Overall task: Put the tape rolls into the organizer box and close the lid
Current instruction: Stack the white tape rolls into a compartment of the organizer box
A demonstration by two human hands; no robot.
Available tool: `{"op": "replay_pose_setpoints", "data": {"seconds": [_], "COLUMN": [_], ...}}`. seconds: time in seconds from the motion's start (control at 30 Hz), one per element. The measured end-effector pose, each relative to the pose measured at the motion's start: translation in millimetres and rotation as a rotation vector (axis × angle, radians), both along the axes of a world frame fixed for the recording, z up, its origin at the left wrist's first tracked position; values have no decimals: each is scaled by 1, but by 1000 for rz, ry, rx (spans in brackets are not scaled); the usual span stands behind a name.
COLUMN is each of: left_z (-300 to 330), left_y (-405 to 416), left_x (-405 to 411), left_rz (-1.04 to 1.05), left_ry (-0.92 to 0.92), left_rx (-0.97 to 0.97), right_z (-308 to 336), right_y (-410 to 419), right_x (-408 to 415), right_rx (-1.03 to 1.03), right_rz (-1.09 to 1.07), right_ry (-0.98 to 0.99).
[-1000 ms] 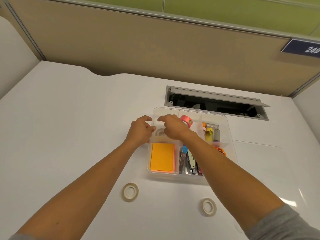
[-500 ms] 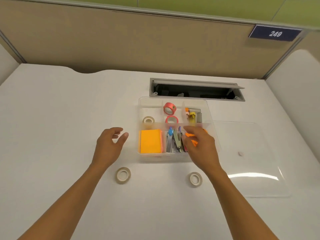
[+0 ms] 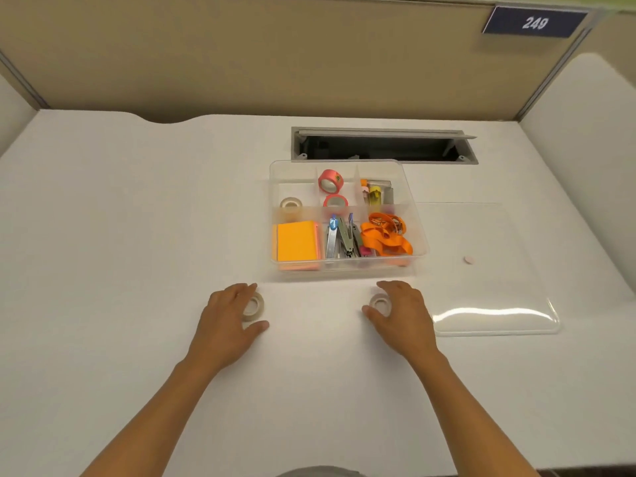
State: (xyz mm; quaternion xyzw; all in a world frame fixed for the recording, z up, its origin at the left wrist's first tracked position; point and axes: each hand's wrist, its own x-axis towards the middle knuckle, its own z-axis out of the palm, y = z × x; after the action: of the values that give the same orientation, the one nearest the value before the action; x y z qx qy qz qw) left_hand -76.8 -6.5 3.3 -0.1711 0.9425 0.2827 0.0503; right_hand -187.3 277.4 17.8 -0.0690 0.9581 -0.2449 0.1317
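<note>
Two white tape rolls lie on the desk in front of the clear organizer box (image 3: 344, 271). My left hand (image 3: 225, 316) curls over the left roll (image 3: 255, 305), fingers behind it and thumb in front. My right hand (image 3: 407, 316) wraps the right roll (image 3: 379, 302) the same way. Both rolls still rest on the desk. In the box's back compartments sit a white tape roll (image 3: 290, 204) and two pink tape rolls (image 3: 330, 180) (image 3: 335, 202). The clear lid (image 3: 495, 270) lies flat on the desk to the right of the box.
The box also holds orange sticky notes (image 3: 296, 242), staplers (image 3: 344, 235), an orange strap (image 3: 387, 235) and glue sticks (image 3: 373, 193). An open cable slot (image 3: 382, 148) lies behind the box. Partition walls close the desk at the back and right.
Both hands left the box's back compartment, drew back toward me and came down on the two white rolls on the desk. The view tilted down.
</note>
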Motion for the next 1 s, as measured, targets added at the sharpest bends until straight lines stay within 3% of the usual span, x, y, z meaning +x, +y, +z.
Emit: {"op": "replay_pose_setpoints", "data": {"seconds": [0.2,0.5,0.73,1.0], "left_z": [3,39,75,90], "left_y": [3,1,-11,-13], "left_x": [-2,-7,-61,-171], "left_rz": [4,28,-9,-92], "left_ry": [-23,167,261,179], "left_rx": [82,308,231,-33], "right_z": [-3,26,51,59], "right_y": [-1,-23,-41,-54], "right_x": [0,-1,-24,-56], "right_rx": [28,-340,-490,-512], "right_rz": [112,108,95,98], "right_ry": [0,-124,-114,-59]}}
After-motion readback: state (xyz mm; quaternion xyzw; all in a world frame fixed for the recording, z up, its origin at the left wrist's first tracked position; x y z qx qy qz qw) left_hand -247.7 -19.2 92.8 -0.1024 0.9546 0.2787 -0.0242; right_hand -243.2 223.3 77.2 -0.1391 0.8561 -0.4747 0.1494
